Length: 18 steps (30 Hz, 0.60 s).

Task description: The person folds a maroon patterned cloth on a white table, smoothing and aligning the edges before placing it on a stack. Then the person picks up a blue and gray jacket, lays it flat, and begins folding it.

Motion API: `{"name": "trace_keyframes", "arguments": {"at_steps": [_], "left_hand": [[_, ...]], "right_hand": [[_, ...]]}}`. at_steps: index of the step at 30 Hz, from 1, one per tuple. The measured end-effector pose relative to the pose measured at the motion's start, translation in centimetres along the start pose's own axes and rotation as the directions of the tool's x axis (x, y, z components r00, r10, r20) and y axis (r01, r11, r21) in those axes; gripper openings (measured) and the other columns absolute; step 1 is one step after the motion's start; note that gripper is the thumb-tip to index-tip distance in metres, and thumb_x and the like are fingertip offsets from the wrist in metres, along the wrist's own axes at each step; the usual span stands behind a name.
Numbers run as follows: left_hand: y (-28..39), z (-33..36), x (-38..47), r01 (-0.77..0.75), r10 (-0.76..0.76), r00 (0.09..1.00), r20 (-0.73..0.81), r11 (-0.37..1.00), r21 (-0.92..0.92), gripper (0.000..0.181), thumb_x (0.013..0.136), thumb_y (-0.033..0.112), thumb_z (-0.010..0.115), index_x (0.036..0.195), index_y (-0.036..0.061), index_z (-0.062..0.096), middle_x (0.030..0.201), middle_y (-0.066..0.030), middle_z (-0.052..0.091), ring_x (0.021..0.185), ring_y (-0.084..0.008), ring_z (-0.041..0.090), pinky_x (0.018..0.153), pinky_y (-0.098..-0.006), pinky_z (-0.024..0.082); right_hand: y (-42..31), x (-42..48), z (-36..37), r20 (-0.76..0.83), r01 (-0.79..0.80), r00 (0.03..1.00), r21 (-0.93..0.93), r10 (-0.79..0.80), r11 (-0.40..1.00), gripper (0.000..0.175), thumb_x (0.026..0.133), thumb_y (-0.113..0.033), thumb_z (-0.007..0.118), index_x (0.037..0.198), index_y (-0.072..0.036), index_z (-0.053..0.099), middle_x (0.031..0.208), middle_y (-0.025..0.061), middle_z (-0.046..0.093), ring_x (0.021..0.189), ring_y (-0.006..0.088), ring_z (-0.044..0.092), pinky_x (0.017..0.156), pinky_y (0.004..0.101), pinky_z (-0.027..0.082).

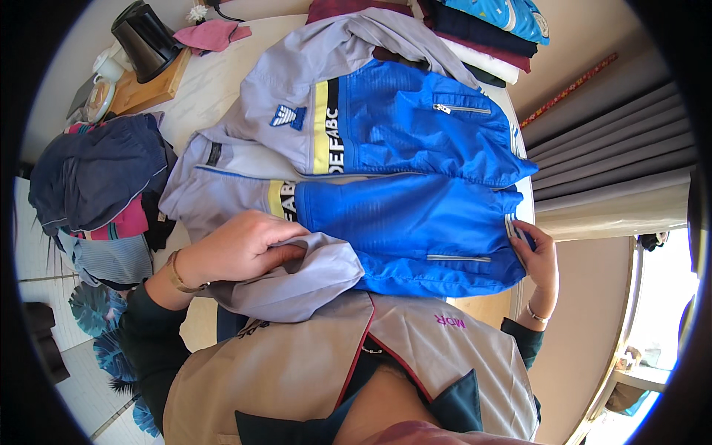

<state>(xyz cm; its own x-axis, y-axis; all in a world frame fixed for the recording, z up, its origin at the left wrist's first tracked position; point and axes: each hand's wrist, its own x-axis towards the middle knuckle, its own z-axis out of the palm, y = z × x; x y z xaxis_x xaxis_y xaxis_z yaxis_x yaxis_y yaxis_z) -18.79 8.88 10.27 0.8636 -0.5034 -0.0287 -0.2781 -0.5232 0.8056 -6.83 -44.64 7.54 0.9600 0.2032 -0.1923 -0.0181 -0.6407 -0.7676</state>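
A blue and grey zip jacket lies front side up, with its collar to the left and its hem to the right. A yellow and black band with letters crosses its chest, and the front zip is undone. My left hand grips the near grey sleeve, which is bunched and folded towards the hem; the fingertips are partly hidden in the cloth. At the near corner of the striped hem, my right hand pinches the edge between thumb and fingers. The far sleeve bends across the back of the jacket.
A white table bears the jacket. Folded clothes are stacked at the back right. A loose clothes pile sits at left. Behind it stand a black kettle on a wooden board and a pink cloth. Grey curtains hang at right.
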Motion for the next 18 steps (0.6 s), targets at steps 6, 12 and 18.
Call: {"name": "trace_keyframes", "arguments": {"at_steps": [6,12,18], "left_hand": [[1.2,-1.9,-0.1,-0.024,0.023,0.982,-0.188,1.0,-0.004,0.012,0.1,0.01,0.068,0.105,0.0006,0.072,0.086,-0.0158,0.073,0.075,-0.0288,0.072,0.066,-0.0357,0.052],[-1.4,-1.4,1.6,-0.053,0.067,0.988,0.142,0.993,-0.103,0.016,0.102,0.01,0.065,0.112,-0.0004,0.073,0.087,-0.0143,0.075,0.074,-0.0264,0.073,0.068,-0.0352,0.055],[-4.2,-4.4,3.1,-0.083,0.205,0.927,-0.315,0.929,0.36,0.041,0.098,0.019,0.072,0.134,0.0019,0.065,0.136,-0.0162,0.065,0.127,-0.0329,0.061,0.105,-0.0404,0.049]], "right_hand": [[-2.2,-0.7,-1.4,-0.286,0.264,0.932,0.117,-0.222,0.957,0.025,0.097,-0.005,0.074,0.122,0.0,0.075,0.105,0.0034,0.075,0.091,0.0084,0.066,0.083,0.0213,0.053],[-4.5,0.9,-1.4,0.056,-0.093,0.99,-0.447,0.132,0.89,0.025,0.083,-0.005,0.082,0.108,-0.003,0.078,0.08,0.0045,0.068,0.073,0.0098,0.06,0.068,0.0259,0.049],[-7.4,3.0,0.3,-0.042,0.294,0.92,-0.587,-0.391,0.754,0.06,0.085,-0.025,0.087,0.139,-0.01,0.066,0.138,0.0188,0.066,0.127,0.0355,0.064,0.104,0.0455,0.053]]}}
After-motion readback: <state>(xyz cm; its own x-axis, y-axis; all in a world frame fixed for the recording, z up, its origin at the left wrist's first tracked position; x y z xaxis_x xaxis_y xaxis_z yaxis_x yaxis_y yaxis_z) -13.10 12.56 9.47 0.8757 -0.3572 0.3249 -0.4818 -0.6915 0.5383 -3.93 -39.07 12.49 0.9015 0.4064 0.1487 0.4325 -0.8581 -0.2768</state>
